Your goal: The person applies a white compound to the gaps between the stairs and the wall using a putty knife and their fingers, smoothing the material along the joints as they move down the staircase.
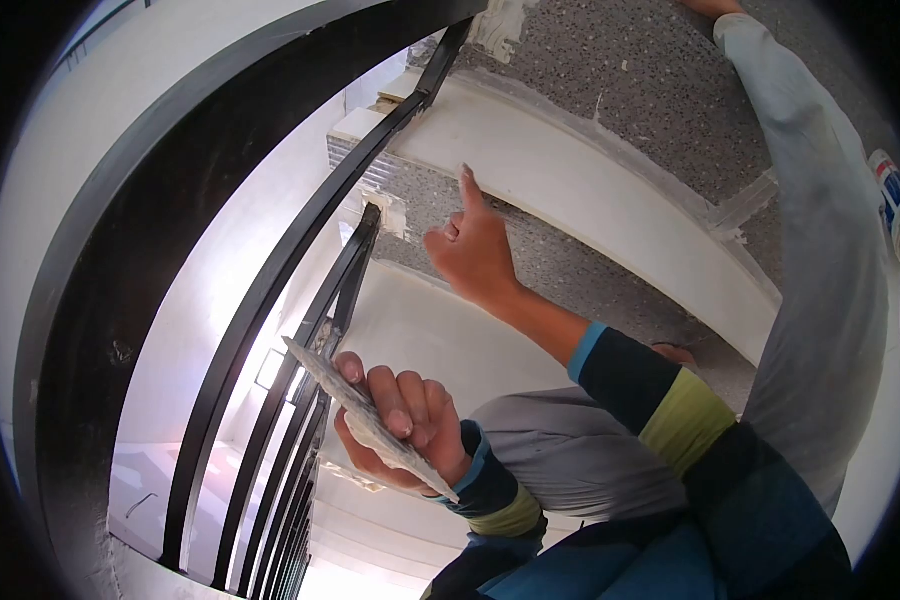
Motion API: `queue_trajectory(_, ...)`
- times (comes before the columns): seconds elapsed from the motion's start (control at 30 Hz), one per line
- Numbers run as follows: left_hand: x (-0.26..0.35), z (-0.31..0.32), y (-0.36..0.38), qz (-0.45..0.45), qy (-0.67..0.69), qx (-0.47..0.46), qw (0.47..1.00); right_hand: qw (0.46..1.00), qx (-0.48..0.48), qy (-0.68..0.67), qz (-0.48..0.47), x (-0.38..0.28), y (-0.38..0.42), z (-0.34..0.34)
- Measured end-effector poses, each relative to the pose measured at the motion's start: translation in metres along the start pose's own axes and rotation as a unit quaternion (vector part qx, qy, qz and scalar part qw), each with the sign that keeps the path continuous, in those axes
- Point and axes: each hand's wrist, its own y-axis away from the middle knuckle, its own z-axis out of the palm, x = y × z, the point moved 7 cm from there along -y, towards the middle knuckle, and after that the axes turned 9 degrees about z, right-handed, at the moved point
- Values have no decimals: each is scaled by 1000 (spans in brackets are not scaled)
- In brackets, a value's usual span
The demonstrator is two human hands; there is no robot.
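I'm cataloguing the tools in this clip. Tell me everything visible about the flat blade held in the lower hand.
The flat blade is a thin, pale grey plate smeared with whitish filler, seen nearly edge-on. It slants from upper left to lower right beside the black railing. The left hand clasps it, fingers curled over its face.

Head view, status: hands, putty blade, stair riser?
Left hand shut on putty blade, smeared with filler. Right hand free, forefinger pressed on white stair riser. Black railing close left, not blocking.
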Motion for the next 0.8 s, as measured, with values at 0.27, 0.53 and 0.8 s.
queue_trajectory(0.27, 1, 1, 1, 3, 4, 7, 1000, 981, -50, 154, -110, -4, 7, 8)
queue_trajectory(0.53, 3, 1, 4, 13, 0, 8, 1000, 941, -11, 330, -69, -12, 6, 13)
queue_trajectory(0.8, 3, 0, 6, 30, 16, 43, 998, 994, 41, 93, -32, -1, 12, -10)
